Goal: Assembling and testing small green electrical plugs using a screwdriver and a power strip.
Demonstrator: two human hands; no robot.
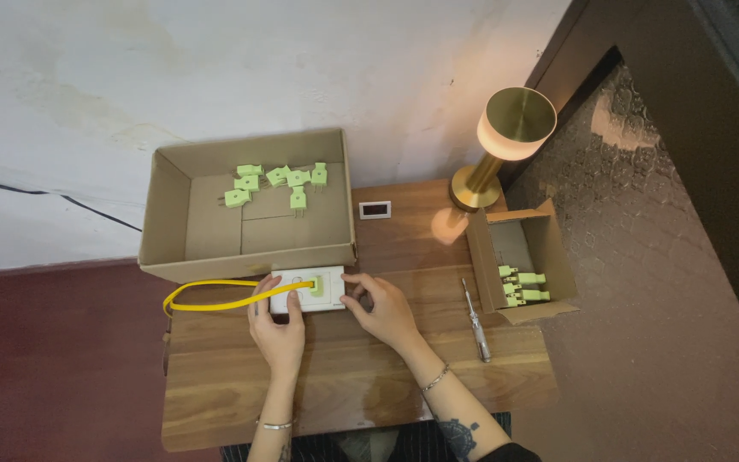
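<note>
Your left hand (277,329) steadies the white socket block (308,289) near the bench's (344,385) far edge, fingers pressing its green plug (312,287), while your right hand (384,310) braces its end, fingers loosely curled.

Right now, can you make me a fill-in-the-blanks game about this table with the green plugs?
1. Both hands, left hand and right hand, touch the white ____ strip.
2. The cable running from the strip is ____.
3. The large cardboard box holds loose ____ plugs.
4. The screwdriver lies next to the ____ cardboard box.

Missing words: power; yellow; green; small
</note>
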